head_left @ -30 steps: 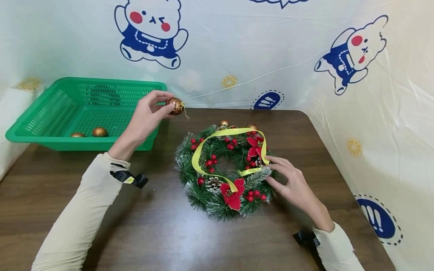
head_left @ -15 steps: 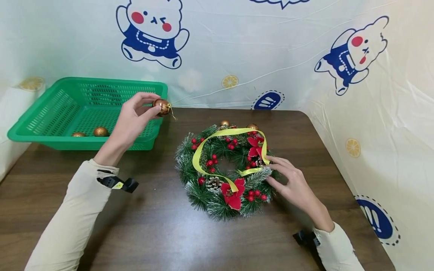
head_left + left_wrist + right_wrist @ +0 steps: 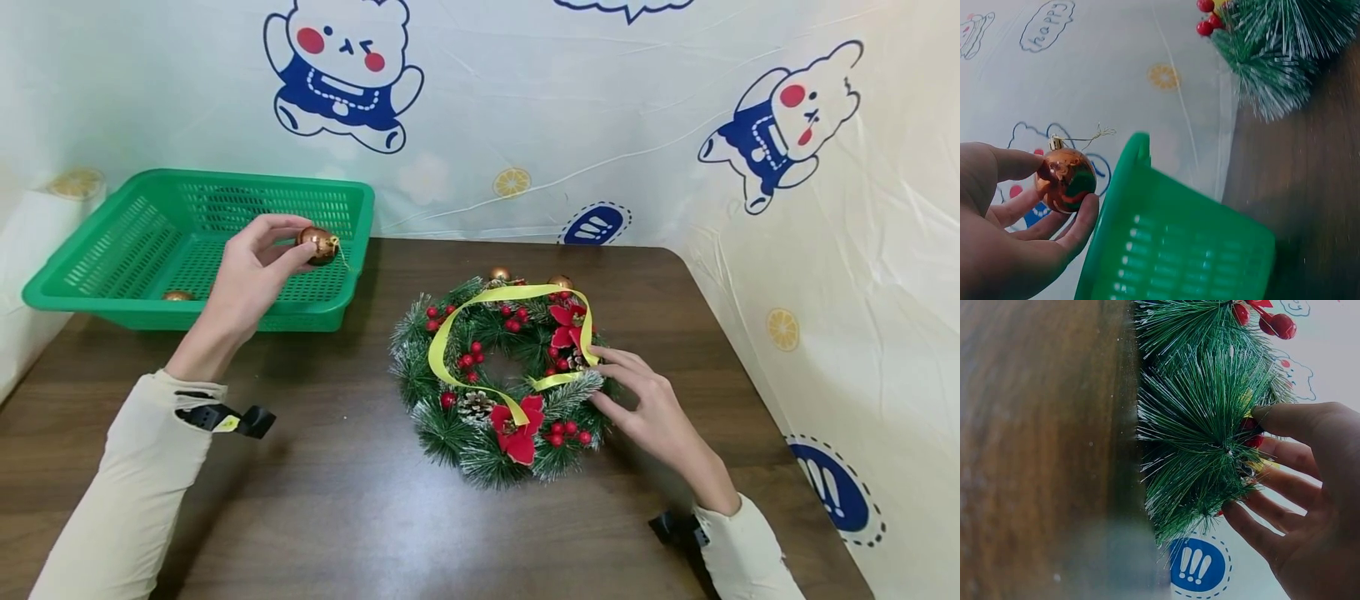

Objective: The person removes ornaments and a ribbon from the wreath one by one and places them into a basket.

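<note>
My left hand holds a shiny copper-brown bauble between thumb and fingers, over the right part of the green basket. A thin gold loop hangs from the bauble's cap, seen also in the left wrist view. On the table lies a green wreath with frosted tips, red berries, pinecones and red flowers. A yellow ribbon loops across its top. At the wreath's right side rests my right hand, its spread, fairly straight fingers touching the greenery; the right wrist view shows the fingertips among the needles.
Inside the basket another bauble lies near the front wall. Just behind the wreath sit two gold baubles, one at left and one at right. A printed sheet hangs along the back of the brown table.
The left hand has moved left and slightly down with the bauble, from beyond the basket's right edge to over the basket. The right hand and wreath have stayed put.
</note>
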Demonstrator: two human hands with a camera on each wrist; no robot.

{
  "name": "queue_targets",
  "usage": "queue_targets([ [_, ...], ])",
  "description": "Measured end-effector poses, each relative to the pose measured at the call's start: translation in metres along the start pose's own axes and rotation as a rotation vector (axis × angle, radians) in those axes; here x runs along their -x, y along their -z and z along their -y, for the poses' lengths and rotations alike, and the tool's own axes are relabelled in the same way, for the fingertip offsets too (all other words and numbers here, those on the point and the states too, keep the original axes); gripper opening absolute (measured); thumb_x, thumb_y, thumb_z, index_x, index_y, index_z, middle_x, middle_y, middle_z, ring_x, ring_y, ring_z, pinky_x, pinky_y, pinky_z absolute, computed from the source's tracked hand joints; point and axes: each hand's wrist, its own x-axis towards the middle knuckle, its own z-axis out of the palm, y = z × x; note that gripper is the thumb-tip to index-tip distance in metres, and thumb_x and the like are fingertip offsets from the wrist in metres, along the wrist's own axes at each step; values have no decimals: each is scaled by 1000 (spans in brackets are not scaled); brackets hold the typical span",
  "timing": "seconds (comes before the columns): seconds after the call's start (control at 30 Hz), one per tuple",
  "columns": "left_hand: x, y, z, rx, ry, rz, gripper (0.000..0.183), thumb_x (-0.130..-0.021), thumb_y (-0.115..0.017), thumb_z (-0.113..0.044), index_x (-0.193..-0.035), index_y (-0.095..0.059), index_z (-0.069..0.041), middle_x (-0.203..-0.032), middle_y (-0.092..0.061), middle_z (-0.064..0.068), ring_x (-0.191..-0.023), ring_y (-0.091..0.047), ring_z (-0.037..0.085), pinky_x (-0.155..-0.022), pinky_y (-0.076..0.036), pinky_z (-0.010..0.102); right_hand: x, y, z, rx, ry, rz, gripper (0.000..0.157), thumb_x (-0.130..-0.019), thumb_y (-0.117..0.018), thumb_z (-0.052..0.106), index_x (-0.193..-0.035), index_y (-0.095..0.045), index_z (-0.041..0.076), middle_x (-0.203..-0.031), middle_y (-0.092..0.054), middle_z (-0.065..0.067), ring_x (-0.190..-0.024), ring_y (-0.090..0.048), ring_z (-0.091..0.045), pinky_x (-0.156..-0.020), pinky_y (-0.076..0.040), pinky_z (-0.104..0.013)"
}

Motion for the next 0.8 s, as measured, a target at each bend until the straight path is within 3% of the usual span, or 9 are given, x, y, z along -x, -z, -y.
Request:
queue_targets([
  [0.3, 7, 18, 9, 25, 1, -53, 38, -98, -63, -14, -134, -54, -4, -127, -56, 4, -101, -64, 8, -80, -54, 15, -1, 0, 0, 3, 8, -1, 32, -85, -80, 12, -116, -72, 11, -143, -56, 1, -132, -49, -21, -98, -49, -53],
  [0.57, 7, 26, 12, -128, -3, -44, 39, -98, -64, -20, -134, -57, -6, -128, -56, 4, -106, -59, 7, -81, -49, 11, 0, 0, 0, 0, 1, -1, 33, -85, -80, 12, -117, -72, 11, -143, -56, 1, -133, -49, -22, -98, -48, -54],
  [0.8, 6, 29, 18, -221, 25, -12, 42, -96, -67, -29, -133, -59, -11, -133, -56, 4, -115, -54, 9, -85, -44, 16, -1, 0, 1, 10, 17, -9, 32, -86, -79, 12, -117, -72, 12, -142, -57, 2, -133, -49, -19, -98, -49, -50],
])
